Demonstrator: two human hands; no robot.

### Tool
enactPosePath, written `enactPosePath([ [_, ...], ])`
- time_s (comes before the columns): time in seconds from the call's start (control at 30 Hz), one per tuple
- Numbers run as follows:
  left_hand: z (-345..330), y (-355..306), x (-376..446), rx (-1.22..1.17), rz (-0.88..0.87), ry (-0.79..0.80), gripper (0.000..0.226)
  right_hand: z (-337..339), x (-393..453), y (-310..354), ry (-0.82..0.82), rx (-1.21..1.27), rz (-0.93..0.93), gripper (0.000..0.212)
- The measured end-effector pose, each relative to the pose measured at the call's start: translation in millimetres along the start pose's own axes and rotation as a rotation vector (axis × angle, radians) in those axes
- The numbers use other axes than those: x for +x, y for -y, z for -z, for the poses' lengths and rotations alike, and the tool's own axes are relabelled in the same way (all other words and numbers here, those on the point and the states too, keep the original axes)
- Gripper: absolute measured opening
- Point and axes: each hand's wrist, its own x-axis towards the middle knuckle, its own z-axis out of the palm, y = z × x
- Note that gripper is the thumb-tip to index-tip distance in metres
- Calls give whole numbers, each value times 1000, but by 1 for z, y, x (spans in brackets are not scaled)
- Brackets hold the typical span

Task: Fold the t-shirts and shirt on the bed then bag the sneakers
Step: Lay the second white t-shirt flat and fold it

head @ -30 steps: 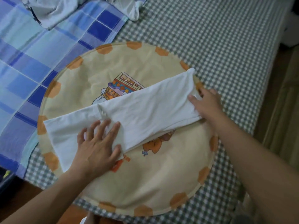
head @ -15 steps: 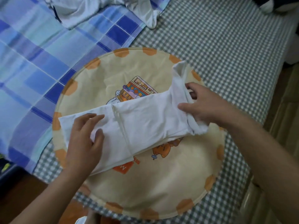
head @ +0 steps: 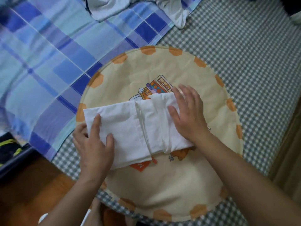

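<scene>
A white t-shirt [head: 127,128] lies as a long folded band across a round cream mat [head: 171,185] with orange spots. Its right end is doubled back over the middle, making a thicker layer. My right hand [head: 187,116] lies flat on that doubled layer with fingers spread, pressing it down. My left hand [head: 94,142] is at the band's left end. The thumb and one finger lie on top of the cloth, and the other fingers curl at its edge, gripping it. No sneakers can be made out.
The mat lies on a green-checked bed cover [head: 244,54]. A blue plaid sheet [head: 48,62] covers the left side, with crumpled pale garments [head: 138,8] at the top. Wooden floor [head: 32,193] shows at bottom left, beside a dark item with yellow stripes [head: 8,147].
My right hand carried the t-shirt's right end leftward over the middle and now presses it flat. My left hand went from lying flat on the cloth to gripping the left end.
</scene>
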Motion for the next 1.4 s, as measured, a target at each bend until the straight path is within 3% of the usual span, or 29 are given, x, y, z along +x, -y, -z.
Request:
enactPosePath([
  [0.1,6,-3,1,-78,47,41,63,-25,26,-7,98,-4,125,56],
  [0.23,15,0,6,-115,63,121,66,-35,53,-3,-10,52,215,33],
  [0.37,18,-1,7,-123,78,142,68,-31,51,4,27,206,169,39],
  [0.47,17,-1,5,-149,80,127,69,-42,49,17,61,189,157,31],
  [0.57,18,0,3,-227,93,72,72,-41,42,25,-113,13,144,26],
  [0.67,23,3,4,-362,236,26,63,-22,12,34,-267,-16,105,37],
  [0.8,30,5,8,-575,414,175,36,-50,-24,37,-19,-66,11,55],
  [0.93,39,-9,1,-791,406,287,43,-77,-11,51,212,-90,-93,66],
  [1.03,45,-36,-14,-763,277,264,54,-54,-6,58,196,161,-146,65],
  [1.13,41,-81,-43,-684,101,240,65,17,-9,57,327,962,-482,56],
  [1.23,11,-128,-70,-693,-34,442,75,86,-22,40,513,1714,-655,66],
  [1.27,-2,-141,-73,-701,-54,527,77,96,-25,33,533,1751,-627,60],
  [1.33,-24,-159,-63,-703,-49,597,73,98,-26,15,455,1478,-597,46],
  [1.4,-38,-161,-42,-608,-97,506,62,83,-22,0,294,1174,-655,55],
])
